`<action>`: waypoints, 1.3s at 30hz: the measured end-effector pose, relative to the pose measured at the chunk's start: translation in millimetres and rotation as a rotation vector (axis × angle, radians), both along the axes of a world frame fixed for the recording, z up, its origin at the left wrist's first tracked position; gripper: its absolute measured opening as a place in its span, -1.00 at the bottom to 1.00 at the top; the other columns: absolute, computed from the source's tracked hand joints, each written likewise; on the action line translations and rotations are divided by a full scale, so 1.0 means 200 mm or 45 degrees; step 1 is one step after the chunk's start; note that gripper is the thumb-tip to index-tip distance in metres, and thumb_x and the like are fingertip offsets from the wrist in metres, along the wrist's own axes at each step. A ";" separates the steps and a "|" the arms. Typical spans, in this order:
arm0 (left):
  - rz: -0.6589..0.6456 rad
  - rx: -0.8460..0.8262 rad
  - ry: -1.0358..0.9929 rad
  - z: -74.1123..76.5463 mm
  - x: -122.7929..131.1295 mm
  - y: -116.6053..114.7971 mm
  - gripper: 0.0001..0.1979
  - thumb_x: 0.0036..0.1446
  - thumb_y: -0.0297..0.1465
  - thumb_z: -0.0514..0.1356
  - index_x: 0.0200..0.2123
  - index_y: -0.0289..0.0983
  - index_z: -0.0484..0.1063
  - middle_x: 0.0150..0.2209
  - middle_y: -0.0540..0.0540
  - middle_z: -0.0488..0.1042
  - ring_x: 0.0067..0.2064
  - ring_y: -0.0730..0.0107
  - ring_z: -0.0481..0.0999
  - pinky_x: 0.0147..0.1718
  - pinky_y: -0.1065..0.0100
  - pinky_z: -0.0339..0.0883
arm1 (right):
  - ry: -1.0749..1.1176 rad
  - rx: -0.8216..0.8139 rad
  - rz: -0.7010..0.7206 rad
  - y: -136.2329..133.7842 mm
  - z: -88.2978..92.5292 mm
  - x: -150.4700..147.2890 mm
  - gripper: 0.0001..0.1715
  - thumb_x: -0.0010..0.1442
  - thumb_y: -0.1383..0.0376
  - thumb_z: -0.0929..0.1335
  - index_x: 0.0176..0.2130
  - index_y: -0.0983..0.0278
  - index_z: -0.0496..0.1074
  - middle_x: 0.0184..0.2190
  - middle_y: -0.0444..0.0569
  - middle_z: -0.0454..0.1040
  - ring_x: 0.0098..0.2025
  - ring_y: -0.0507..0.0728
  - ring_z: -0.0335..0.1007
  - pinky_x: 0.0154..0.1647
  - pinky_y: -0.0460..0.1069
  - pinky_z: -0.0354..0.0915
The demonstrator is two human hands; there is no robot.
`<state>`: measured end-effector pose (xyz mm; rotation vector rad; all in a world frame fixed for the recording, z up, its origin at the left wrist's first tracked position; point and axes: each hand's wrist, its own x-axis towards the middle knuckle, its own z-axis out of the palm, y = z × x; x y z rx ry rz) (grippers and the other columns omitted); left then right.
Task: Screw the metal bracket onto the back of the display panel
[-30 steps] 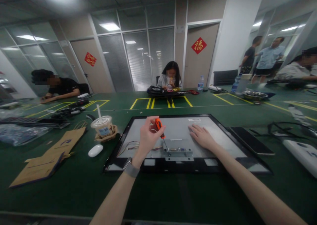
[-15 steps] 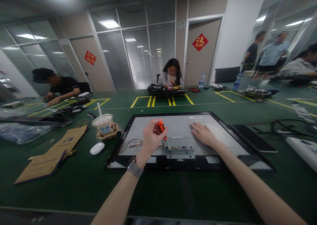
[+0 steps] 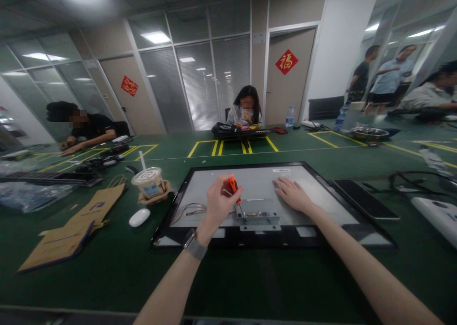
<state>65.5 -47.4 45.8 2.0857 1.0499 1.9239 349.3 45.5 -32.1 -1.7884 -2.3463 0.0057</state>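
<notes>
A monitor panel [image 3: 314, 198] lies face down on the green table, its grey metal back up inside a black frame. My left hand [image 3: 217, 206] is closed round an orange-handled screwdriver [image 3: 233, 187], whose tip stands on the left end of a small metal bracket [image 3: 260, 218] at the panel's near edge. My right hand [image 3: 293, 195] lies flat and open on the panel's back, just right of the bracket. Thin coloured wires [image 3: 191, 208] run across the panel to the left of the bracket.
A lidded drink cup with a straw [image 3: 149, 181], a white mouse [image 3: 139, 217] and brown paper bags [image 3: 71, 225] lie to the left. A dark phone [image 3: 366, 198], cables and a white device [image 3: 437, 216] lie to the right. Other people sit at the table's far side and left.
My left hand has shifted slightly on the screwdriver handle, with the tip kept on the bracket. My right hand stays flat on the panel. The view has moved a little.
</notes>
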 end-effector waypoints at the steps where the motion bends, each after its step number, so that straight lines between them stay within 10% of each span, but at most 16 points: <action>1: -0.010 0.003 0.010 0.00 0.00 0.00 -0.71 0.13 -0.36 0.36 -0.09 -0.22 0.43 -0.36 0.06 0.46 -0.45 0.54 0.52 -0.59 0.60 0.41 | 0.002 0.000 0.005 0.00 0.00 0.00 -0.37 0.42 0.13 0.06 0.36 0.18 0.23 0.41 0.08 0.17 0.43 0.27 0.03 0.38 0.29 0.02; 39: -0.213 0.038 0.257 0.02 0.02 -0.06 -0.68 0.22 -0.32 0.33 0.02 -0.19 0.44 -0.26 0.01 0.48 -0.40 0.54 0.54 -0.49 0.52 0.58 | -0.014 0.003 0.004 0.00 0.00 -0.01 -0.37 0.42 0.15 0.08 0.35 0.23 0.24 0.40 0.12 0.18 0.43 0.28 0.05 0.38 0.30 0.03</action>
